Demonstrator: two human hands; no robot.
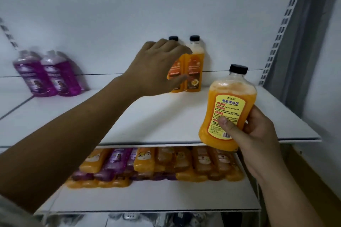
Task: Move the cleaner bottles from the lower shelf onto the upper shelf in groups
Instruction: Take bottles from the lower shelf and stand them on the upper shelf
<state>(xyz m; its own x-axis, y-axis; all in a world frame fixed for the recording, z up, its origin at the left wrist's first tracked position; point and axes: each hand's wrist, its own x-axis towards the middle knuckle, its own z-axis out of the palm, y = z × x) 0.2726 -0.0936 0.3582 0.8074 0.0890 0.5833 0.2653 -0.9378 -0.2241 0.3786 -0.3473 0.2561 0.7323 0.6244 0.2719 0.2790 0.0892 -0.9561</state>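
On the upper shelf (166, 116) two orange cleaner bottles with black caps stand side by side at the back. My left hand (158, 66) reaches in and holds the left orange bottle (176, 72), thumb across its front and fingers curled over its shoulder. The right orange bottle (193, 68) stands free, touching it. My right hand (252, 132) grips a third orange bottle (227, 108) by its lower half, upright, yellow back label facing me, at the shelf's front edge. Two purple bottles (48, 73) stand at the upper shelf's back left.
The lower shelf (147, 199) carries several orange and purple bottles (156, 166) lying stacked in rows at its back. A slotted upright (282, 24) runs along the right side. Below the lower shelf, dim packaged goods (129, 217) show.
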